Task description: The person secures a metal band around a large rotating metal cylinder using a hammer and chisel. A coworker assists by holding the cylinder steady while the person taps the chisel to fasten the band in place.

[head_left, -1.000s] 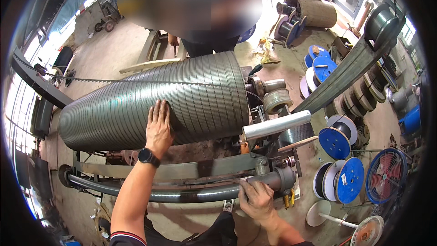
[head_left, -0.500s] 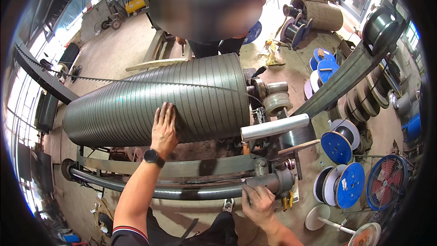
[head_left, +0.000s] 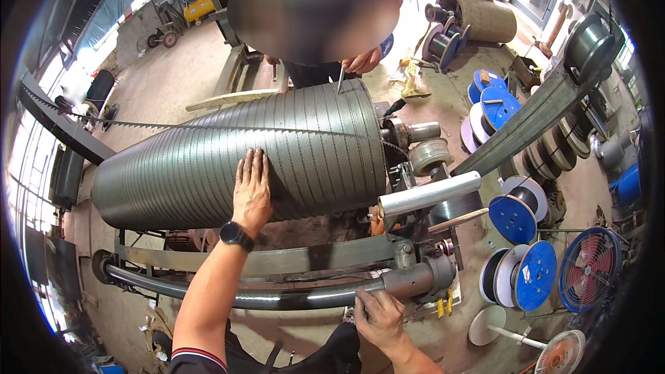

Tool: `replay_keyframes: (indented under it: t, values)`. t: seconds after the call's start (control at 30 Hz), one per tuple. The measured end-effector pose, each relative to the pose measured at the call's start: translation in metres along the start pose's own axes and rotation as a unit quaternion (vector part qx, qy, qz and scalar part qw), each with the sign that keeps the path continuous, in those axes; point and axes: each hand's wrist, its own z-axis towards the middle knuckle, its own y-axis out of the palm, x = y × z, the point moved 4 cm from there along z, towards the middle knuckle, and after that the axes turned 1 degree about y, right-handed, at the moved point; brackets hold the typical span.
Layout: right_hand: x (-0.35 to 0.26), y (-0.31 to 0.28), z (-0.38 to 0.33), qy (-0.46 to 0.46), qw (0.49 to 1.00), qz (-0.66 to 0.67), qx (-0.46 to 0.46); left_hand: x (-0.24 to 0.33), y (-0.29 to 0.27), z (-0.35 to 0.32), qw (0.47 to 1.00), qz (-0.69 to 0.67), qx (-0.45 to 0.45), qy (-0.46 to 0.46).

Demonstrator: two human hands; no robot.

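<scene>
My left hand (head_left: pixel 252 190) lies flat on the near side of a large grey ribbed metal drum (head_left: pixel 173 166), fingers stretched out toward the far side. A toothed metal strip (head_left: pixel 256 129) crosses the drum's upper side, beyond my fingertips. Close to the right part of a long dark round bar (head_left: pixel 277 298) is my right hand (head_left: pixel 380 318), its fingers curled closed; whatever they may hold is hidden. Across the drum, a co-worker's hand (head_left: pixel 361 62) holds a thin rod (head_left: pixel 341 77) against the drum's far right edge.
A silver cylinder (head_left: pixel 429 194) juts out at the drum's right end, near a small pale roller (head_left: pixel 429 154). A dark metal arm (head_left: pixel 526 118) slants up to the right. Blue spools (head_left: pixel 535 273) and a fan (head_left: pixel 589 270) stand on the right floor.
My right hand has shifted slightly left along the bar. The co-worker's hand with the rod has come into sight at the drum's far edge. My left hand stays flat on the drum.
</scene>
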Motion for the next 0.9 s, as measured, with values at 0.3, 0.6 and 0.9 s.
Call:
replay_keyframes:
  t: [0.3,0.6,0.9]
  values:
    - [0.006,-0.002,0.017,-0.014,0.999,-0.020,-0.037,0.003,-0.005,0.012,0.998,-0.018,-0.024,-0.059]
    - [0.008,-0.002,0.033,0.006,1.000,0.006,-0.022,0.004,-0.009,0.019,0.994,-0.039,-0.065,-0.077]
    - [0.019,0.016,0.041,-0.004,0.999,0.009,-0.033,0.000,0.000,0.022,0.997,-0.008,-0.052,-0.060]
